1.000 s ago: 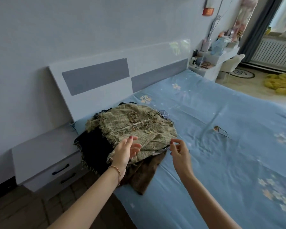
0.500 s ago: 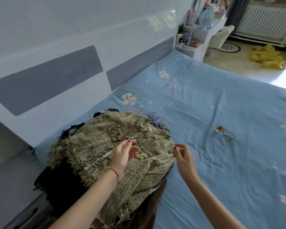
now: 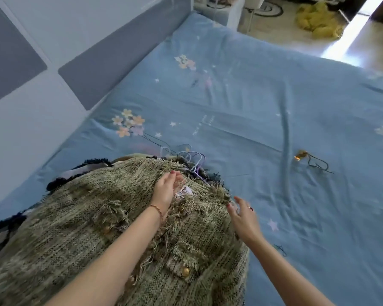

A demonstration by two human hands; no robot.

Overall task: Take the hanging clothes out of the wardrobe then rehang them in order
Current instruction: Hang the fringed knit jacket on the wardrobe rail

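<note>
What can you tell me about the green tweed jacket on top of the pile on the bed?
The tweed jacket is olive-green, coarsely woven, with frayed fringe trim and gold buttons on fringed pocket flaps. It lies spread flat on top of a pile of darker clothes at the near corner of the bed, hanger hooks poking out beyond its collar. The left hand rests at the collar by a white label; the right hand is at its right edge.

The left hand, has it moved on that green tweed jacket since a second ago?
Yes. The left hand slid up the green tweed jacket toward its collar and the hanger hooks.
</note>
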